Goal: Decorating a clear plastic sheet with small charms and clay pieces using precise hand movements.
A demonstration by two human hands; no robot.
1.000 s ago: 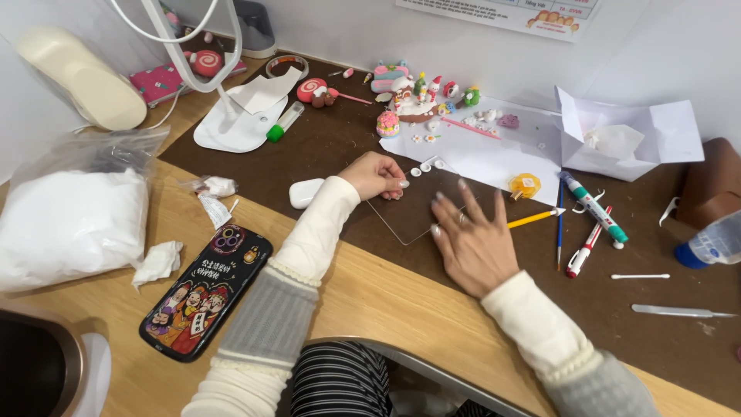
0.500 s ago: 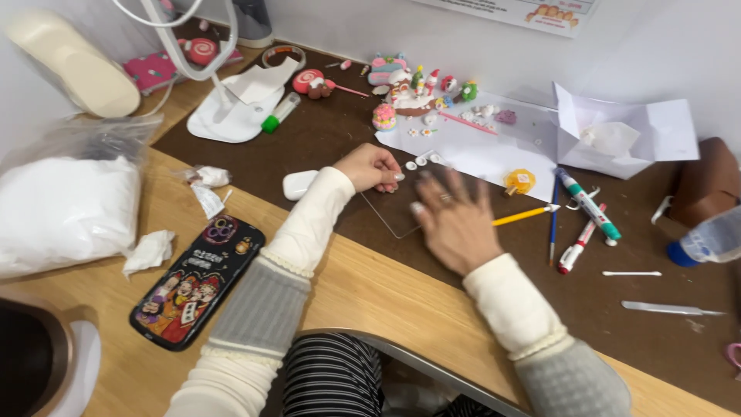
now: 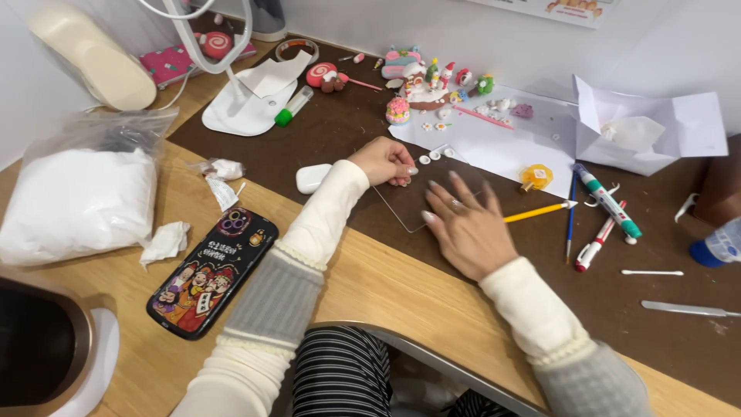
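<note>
Both hands barely shifted since earlier. Right hand (image 3: pixel 467 228) stays flat, fingers spread, pinning clear square acrylic sheet (image 3: pixel 413 202) mid-mat. Left hand (image 3: pixel 384 161), fingers curled, grips nothing clearly visible. Risk: sheet sliding into small white clay dots (image 3: pixel 434 154) just beyond its far edge.

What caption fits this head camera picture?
Right hand flat on a clear sheet, left hand at its edge, clay figures behind.

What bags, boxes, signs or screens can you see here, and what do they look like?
Clear plastic bag: far left on the table, lumpy, white stuff inside.
Folded white paper box: upper right, open, with white crumpled tissue in it.
Phone: beside the left arm, back facing up, black case with colourful cartoon figures.
Poster: wall, top edge, mostly cut off.
</note>
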